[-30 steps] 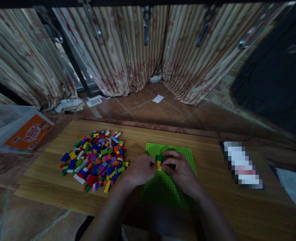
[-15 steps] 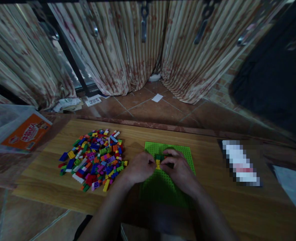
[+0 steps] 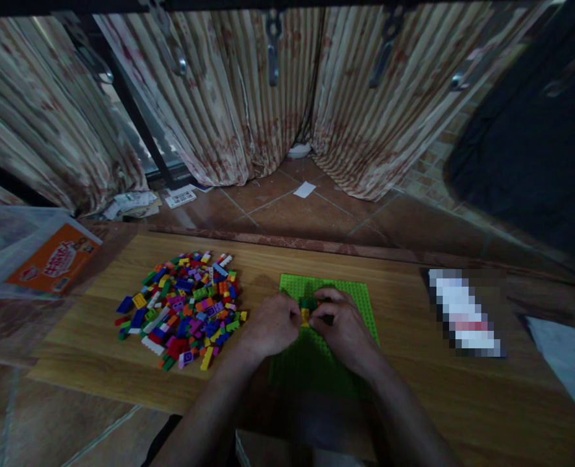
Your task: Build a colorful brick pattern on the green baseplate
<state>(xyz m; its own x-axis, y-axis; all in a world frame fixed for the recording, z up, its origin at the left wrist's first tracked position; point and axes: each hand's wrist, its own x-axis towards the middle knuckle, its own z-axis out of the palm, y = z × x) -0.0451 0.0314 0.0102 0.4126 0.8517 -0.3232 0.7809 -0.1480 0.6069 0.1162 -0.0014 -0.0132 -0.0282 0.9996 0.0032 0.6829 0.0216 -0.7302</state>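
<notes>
- The left hand [image 3: 272, 324] is curled nearly closed, thumb and forefinger tips drawn together at the left side of a yellow toy brick [image 3: 305, 318]; whether it grips the brick, I cannot tell.
- The right hand [image 3: 343, 324] is half open, fingers bent with a gap above the thumb, tips at the brick's right side; its hold is also unclear.
- Between the two hands, just beyond the yellow brick, sits a dark green brick [image 3: 307, 303].
- Beneath both hands lies a studded green baseplate [image 3: 319, 357], its near part in their shadow.
- Left of the left hand, a heap of mixed coloured toy bricks [image 3: 190, 308] spreads over the wooden surface [image 3: 404, 350].
- Well right of the right hand are a pixelated item [image 3: 465, 314] and, farther out, a pale sheet [image 3: 564, 363].
- Far left of the left hand stands a clear plastic bin [image 3: 29, 224] with an orange label [image 3: 56, 259].
- Well beyond both hands hang striped curtains [image 3: 248, 97].
</notes>
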